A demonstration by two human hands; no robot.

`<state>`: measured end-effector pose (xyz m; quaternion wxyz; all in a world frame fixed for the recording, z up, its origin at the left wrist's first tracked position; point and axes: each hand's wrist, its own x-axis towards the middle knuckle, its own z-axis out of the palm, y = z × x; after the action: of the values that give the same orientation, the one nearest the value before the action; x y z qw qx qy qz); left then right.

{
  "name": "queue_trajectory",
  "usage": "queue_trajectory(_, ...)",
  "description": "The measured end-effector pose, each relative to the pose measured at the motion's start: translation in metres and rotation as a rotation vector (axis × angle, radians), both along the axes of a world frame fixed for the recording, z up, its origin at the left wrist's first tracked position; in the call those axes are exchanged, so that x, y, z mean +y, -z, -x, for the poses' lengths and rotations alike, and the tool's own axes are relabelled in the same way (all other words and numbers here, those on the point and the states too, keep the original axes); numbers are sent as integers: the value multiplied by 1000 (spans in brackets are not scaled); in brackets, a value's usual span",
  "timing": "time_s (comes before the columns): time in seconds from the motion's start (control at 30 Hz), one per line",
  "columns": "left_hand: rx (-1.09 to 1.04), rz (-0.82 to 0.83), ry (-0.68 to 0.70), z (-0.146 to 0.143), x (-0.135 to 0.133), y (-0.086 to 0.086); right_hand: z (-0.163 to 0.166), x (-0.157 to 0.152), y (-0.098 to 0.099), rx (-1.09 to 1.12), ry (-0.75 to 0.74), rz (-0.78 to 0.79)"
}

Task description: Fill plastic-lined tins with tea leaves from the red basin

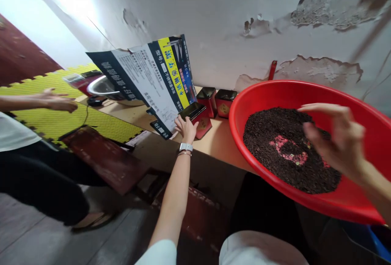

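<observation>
My left hand (185,128) reaches forward to a small red tin (198,119) with a dark lid on the wooden table; its fingers close around the tin's near side. A watch sits on that wrist. My right hand (334,141) hovers over a large red basin (351,200) filled with dark loose tea leaves (275,155), fingers curled loosely and blurred, nothing visible in them. A patch of pink and green bits lies among the leaves.
Two more red tins (217,101) stand by the wall. A printed cardboard box (152,79) leans behind the tin. Another person sits at left, a hand (56,101) stretched over a yellow mat (58,120). A metal bowl (105,88) and dark wooden benches are near.
</observation>
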<state>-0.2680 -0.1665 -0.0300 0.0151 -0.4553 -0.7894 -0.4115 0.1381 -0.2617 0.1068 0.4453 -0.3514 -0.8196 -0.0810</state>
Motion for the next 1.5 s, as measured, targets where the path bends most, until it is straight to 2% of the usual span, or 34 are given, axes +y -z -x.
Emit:
queue_trajectory(0.07, -15, -53, 46, 14, 1, 22, 42, 11, 11, -84, -185, -39)
queue_trajectory(0.1, -16, -96, 70, 17, -1, 28, 60, 16, 19, -147, -240, -19)
queue_trajectory(0.13, -7, -142, 87, 18, -4, 30, 76, 22, 26, -219, -272, 12)
queue_trajectory(0.2, 55, -228, 104, 14, -13, 23, 99, 33, 37, -360, -272, 105)
queue_trajectory(0.27, 154, -321, 128, 4, -25, 3, 111, 44, 39, -441, -241, 167)
queue_trajectory(0.33, 249, -414, 177, -10, -42, -29, 111, 54, 32, -434, -206, 166)
queue_trajectory(0.43, 346, -552, 249, -41, -69, -87, 93, 65, 7, -295, -152, 103)
queue_trajectory(0.53, 432, -681, 364, -82, -83, -140, 57, 70, -23, -103, -73, 66)
queue_trajectory(0.6, 450, -679, 517, -114, -79, -163, 27, 72, -39, 24, -8, 47)
queue_trajectory(0.67, 416, -629, 718, -151, -61, -171, -5, 76, -44, 132, 54, 13)
queue_trajectory(0.73, 339, -522, 928, -192, -33, -164, -36, 85, -37, 202, 115, -14)
queue_trajectory(0.8, 264, -381, 1085, -234, 2, -144, -65, 100, -21, 202, 188, 18)
queue_trajectory(0.87, 197, -248, 1170, -273, 35, -118, -88, 118, 1, 121, 261, 135)
queue_trajectory(0.93, 150, -88, 1213, -303, 58, -91, -105, 134, 21, -25, 332, 327)
queue_trajectory(1.03, 121, 74, 1257, -324, 72, -58, -116, 145, 42, -283, 387, 638)
queue_trajectory(1.13, 126, 119, 1336, -321, 68, -38, -115, 142, 52, -549, 388, 875)
queue_trajectory(1.27, 189, 156, 1401, -312, 59, -31, -106, 133, 57, -739, 403, 957)
queue_trajectory(1.4, 388, 135, 1537, -316, 54, -38, -99, 128, 59, -806, 435, 931)
queue_trajectory(1.5, 357, 76, 1578, -318, 53, -45, -96, 125, 56, -851, 360, 897)
